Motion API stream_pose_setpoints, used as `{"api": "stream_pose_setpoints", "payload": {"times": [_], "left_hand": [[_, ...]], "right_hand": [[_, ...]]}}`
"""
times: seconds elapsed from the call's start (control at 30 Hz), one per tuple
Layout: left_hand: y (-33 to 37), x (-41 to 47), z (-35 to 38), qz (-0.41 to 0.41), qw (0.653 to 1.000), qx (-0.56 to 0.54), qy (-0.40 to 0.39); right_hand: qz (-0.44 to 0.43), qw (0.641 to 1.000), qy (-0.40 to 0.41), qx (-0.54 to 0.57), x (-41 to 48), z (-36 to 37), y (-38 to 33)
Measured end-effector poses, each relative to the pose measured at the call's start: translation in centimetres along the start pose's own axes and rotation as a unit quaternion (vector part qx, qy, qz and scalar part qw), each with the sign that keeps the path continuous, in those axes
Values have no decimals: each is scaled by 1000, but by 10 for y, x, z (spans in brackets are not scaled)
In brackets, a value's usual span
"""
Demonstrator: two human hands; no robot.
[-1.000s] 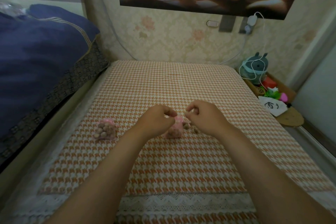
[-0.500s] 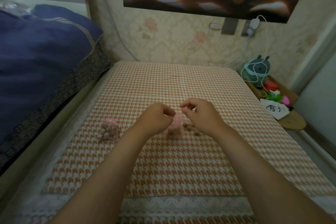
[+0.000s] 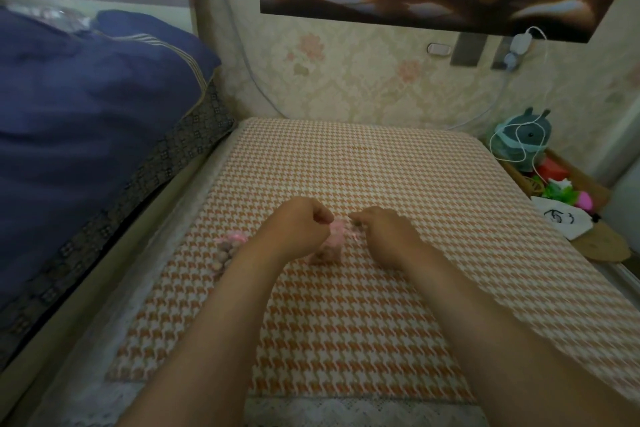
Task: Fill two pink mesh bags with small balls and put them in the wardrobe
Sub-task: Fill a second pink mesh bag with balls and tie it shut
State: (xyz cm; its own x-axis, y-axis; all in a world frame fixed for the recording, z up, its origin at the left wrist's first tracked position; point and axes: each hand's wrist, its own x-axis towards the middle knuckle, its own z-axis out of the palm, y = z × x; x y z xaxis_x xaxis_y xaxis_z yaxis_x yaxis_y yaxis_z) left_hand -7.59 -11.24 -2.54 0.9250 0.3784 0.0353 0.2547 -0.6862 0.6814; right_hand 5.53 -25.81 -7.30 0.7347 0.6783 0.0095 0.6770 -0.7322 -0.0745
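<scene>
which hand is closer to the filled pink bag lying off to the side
Left. The left hand is just right of the filled pink bag, its forearm passing beside it. The right hand is farther right, beyond the second pink bag that sits between the hands.

Filled pink mesh bag (image 3: 229,248) lying left; second bag (image 3: 333,242) upright, centre.

Two bare forearms enter from the bottom edge, no sleeves in view. Left hand (image 3: 300,226) and right hand (image 3: 385,231) bare: no rings, watch, bracelets or gloves visible. Fingers (image 3: 358,217) blurred, nails unreadable.
</scene>
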Motion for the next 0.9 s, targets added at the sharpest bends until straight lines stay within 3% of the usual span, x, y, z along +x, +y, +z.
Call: {"api": "stream_pose_setpoints", "payload": {"times": [0.27, 0.4, 0.53, 0.73, 0.83, 0.9], "left_hand": [[1, 0, 2, -1, 1000, -15, 14], [3, -2, 6, 6, 999, -43, 11], [7, -5, 12, 13, 998, -53, -13], [22, -11, 25, 28, 996, -68, -51], [32, -14, 32, 45, 994, -74, -60], [37, -16, 37, 54, 995, -57, -66]], "right_hand": [[-12, 997, 70, 23, 8, 11, -3], [0, 987, 101, 128, -3, 5, -5], [21, 954, 142, 261, -20, -17, -5], [22, 918, 181, 353, -63, -54, 2], [-15, 922, 156, 355, -80, -66, 4], [-40, 945, 131, 295, -87, -69, 5]]}}
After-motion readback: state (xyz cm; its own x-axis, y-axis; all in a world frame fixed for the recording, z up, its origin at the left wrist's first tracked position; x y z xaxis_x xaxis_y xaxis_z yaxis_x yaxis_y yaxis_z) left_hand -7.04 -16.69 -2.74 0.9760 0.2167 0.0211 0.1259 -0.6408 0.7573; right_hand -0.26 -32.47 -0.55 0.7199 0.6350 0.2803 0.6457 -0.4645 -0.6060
